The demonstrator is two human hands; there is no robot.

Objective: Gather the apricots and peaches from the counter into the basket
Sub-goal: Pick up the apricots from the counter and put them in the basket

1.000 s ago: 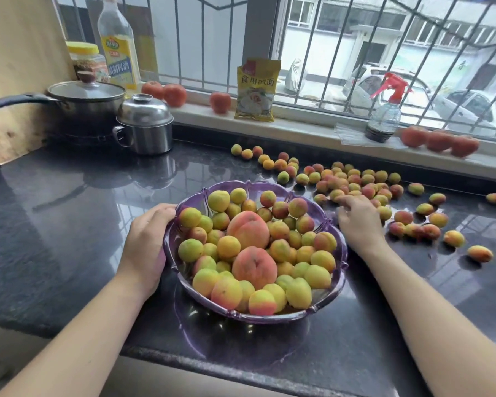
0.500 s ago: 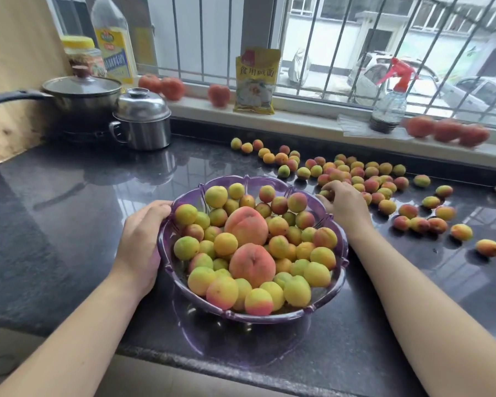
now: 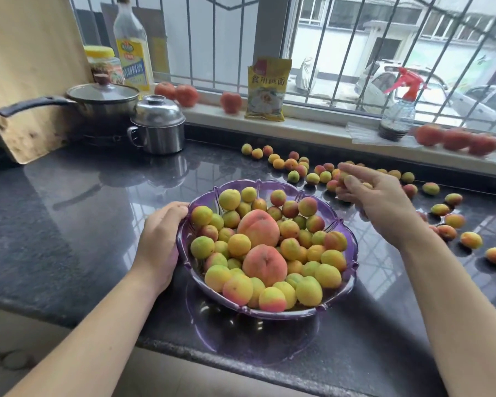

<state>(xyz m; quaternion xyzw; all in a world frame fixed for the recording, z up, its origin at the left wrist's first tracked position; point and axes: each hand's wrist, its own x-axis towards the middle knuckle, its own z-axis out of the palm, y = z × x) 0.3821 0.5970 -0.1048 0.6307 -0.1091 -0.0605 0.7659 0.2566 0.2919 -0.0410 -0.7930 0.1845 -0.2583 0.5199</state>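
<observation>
Steadying a purple basket of fruit while loose apricots lie across the dark tabletop.

At the basket's nine o'clock rim, the left hand has its grip curled around the edge. Apricots and two peaches fill the basket. At two o'clock, the right hand hovers just above the scattered apricots, its grip loosely curled; whether it holds fruit cannot be told.

Bright window daylight glares off the glossy counter; edges bend, right hand blurred.
</observation>
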